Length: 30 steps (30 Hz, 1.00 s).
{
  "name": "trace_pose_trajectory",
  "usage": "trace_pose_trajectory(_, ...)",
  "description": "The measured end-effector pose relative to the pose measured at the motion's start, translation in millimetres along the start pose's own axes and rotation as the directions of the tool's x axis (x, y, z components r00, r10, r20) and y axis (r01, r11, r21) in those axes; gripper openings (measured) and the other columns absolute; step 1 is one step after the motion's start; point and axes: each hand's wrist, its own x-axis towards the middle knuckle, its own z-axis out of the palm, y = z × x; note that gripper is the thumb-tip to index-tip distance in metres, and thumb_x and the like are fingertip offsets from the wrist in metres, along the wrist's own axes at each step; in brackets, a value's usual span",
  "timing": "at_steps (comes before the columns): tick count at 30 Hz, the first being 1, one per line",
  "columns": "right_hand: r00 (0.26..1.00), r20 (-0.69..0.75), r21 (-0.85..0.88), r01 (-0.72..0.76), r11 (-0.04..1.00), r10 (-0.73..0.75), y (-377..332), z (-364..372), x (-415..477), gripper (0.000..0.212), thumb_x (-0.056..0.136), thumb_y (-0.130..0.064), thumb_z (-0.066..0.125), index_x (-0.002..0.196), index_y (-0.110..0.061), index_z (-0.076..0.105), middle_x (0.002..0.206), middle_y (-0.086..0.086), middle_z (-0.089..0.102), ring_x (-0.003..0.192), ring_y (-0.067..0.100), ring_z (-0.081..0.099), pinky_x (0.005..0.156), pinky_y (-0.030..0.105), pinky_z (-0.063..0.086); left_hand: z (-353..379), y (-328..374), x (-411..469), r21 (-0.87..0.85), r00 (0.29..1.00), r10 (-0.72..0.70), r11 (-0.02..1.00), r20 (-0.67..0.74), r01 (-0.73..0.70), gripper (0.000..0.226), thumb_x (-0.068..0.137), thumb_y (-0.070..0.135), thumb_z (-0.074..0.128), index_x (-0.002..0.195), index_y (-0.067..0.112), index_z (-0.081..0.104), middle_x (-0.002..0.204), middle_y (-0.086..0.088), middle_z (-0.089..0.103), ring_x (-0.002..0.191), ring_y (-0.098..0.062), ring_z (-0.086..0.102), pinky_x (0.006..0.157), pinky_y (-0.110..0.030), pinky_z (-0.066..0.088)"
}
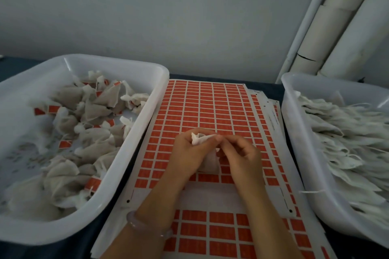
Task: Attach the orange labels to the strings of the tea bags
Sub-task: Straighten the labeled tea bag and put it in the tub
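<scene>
Closest to the viewer is a pale bracelet (pixel 147 228) on the left wrist, both forearms reaching forward over a sheet of orange labels (pixel 210 107) that lies flat on the dark table (pixel 267 88). Above the middle of that sheet, the left hand (pixel 187 153) curls its fingers round a white tea bag (pixel 202 140), whose body hangs down between the two palms. The right hand (pixel 240 153) meets it, thumb and forefinger pinched together on the bag's crumpled top; whether the string is in that pinch is too fine to see. To the left stands a white tub (pixel 117 63) of labelled tea bags (pixel 84 115), orange tags showing among them. To the right, a second tub (pixel 294 132) holds plain bags (pixel 347 132) stacked flat, a loose string draped over its rim.
</scene>
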Motion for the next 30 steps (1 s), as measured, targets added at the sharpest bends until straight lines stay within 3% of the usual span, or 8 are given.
trace_pose_trajectory(6,0.989,-0.143,-0.031,-0.026,0.999,0.021,2,-2,0,0.016,0.093,-0.024,0.054,0.081,-0.027,0.063,0.074,-0.014,0.066,0.066,-0.001,0.061,0.057,0.009,0.048,-2,2,0,0.081,0.999,-0.029,0.996,-0.020,0.031,0.013,0.078,0.019,0.070,0.066,0.025,0.070,0.071,0.004,0.070,0.069,-0.009,0.066,0.059,-0.020,0.052)
trace_pose_trajectory(12,0.948,-0.300,-0.007,-0.110,0.994,0.102,3,-15,8,0.026,0.096,-0.029,0.049,0.074,-0.023,0.061,0.063,-0.008,0.062,0.055,0.003,0.057,0.059,0.022,0.048,-13,6,2,0.114,0.999,-0.033,0.993,-0.037,0.037,0.018,0.081,0.016,0.064,0.064,0.018,0.062,0.063,0.004,0.067,0.061,-0.004,0.061,0.059,-0.015,0.045)
trace_pose_trajectory(15,0.942,-0.292,0.021,-0.165,0.986,0.163,4,-13,9,0.025,0.095,-0.032,0.052,0.074,-0.024,0.063,0.062,-0.008,0.063,0.055,0.005,0.058,0.062,0.026,0.050,-13,5,1,0.044,0.998,-0.024,0.999,-0.049,0.026,0.027,0.085,0.011,0.061,0.061,0.023,0.062,0.067,0.001,0.067,0.068,-0.012,0.062,0.064,-0.025,0.049)
trace_pose_trajectory(20,0.944,-0.244,0.014,-0.226,0.974,0.222,0,-12,6,0.029,0.078,-0.059,0.055,0.089,-0.033,0.064,0.083,-0.014,0.069,0.080,0.005,0.066,0.073,0.025,0.056,-11,3,1,0.009,0.994,-0.008,1.000,-0.105,0.009,0.031,0.091,0.011,0.054,0.064,0.025,0.061,0.067,0.004,0.067,0.067,-0.006,0.062,0.067,-0.019,0.047)
trace_pose_trajectory(23,0.955,-0.253,-0.002,-0.158,0.987,0.152,-8,-6,1,0.048,0.063,-0.073,0.047,0.073,-0.028,0.063,0.066,-0.010,0.065,0.059,0.004,0.061,0.052,0.008,0.048,-7,3,1,0.023,0.991,0.065,0.998,-0.120,-0.063,0.020,0.093,0.013,0.055,0.075,0.018,0.061,0.072,0.003,0.067,0.069,-0.004,0.062,0.060,-0.006,0.045)
trace_pose_trajectory(25,0.979,-0.122,-0.014,-0.168,0.986,0.165,-15,0,-4,0.048,0.067,-0.070,0.045,0.056,-0.027,0.063,0.049,-0.006,0.057,0.044,0.002,0.052,0.043,0.006,0.040,-4,2,1,0.088,0.981,0.182,0.981,-0.065,-0.176,0.012,0.091,0.018,0.057,0.079,0.018,0.061,0.074,0.002,0.065,0.070,-0.009,0.061,0.062,-0.012,0.048)
trace_pose_trajectory(27,0.982,-0.003,0.022,-0.186,0.982,0.186,-18,6,-7,0.043,0.070,-0.066,0.046,0.055,-0.031,0.068,0.049,-0.011,0.060,0.045,-0.003,0.054,0.045,0.005,0.040,-1,1,-1,0.136,0.959,0.281,0.949,0.040,-0.284,0.010,0.091,0.020,0.058,0.082,0.018,0.062,0.072,0.007,0.062,0.064,-0.007,0.058,0.059,-0.015,0.047)
trace_pose_trajectory(30,0.979,-0.041,0.110,-0.195,0.975,0.200,-16,11,-7,0.031,0.070,-0.058,0.057,0.062,-0.031,0.070,0.058,-0.013,0.065,0.055,-0.004,0.060,0.050,0.005,0.043,-2,-2,0,0.239,0.917,0.363,0.887,0.165,-0.394,0.010,0.090,0.014,0.056,0.088,0.011,0.065,0.079,0.009,0.063,0.071,-0.006,0.059,0.062,-0.016,0.048)
